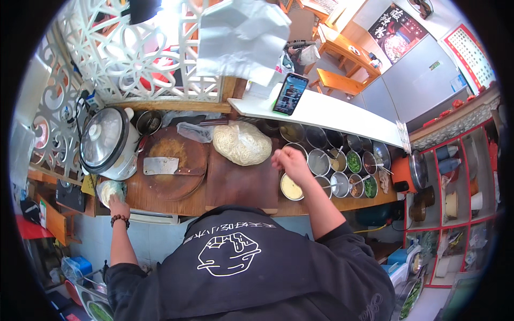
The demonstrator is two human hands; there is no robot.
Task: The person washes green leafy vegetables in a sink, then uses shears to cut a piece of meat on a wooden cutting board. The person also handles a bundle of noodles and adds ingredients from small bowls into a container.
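My left hand [118, 205], a beaded bracelet at its wrist, is at the counter's left end, closed on a see-through plastic bag [110, 189] with something pale inside. Its fingertips are partly hidden by the bag. Over the right edge of the brown board [243, 184] hovers my right hand [287, 161], fingers curled together; whatever they hold, if anything, does not show. Just left of it a big bag of pale noodles [242, 143] lies on the board. Below it stands a tub of yellow stuff [292, 187]. A cleaver [161, 166] rests flat on the round chopping board [174, 187].
A lidded rice cooker [110, 142] stands at the back left. Several metal pots of toppings, one with chopped greens [354, 161], fill the counter's right side. A phone [290, 94] leans on the white ledge [342, 115]. Farther right are an orange pot [408, 171] and red-edged shelves [455, 214].
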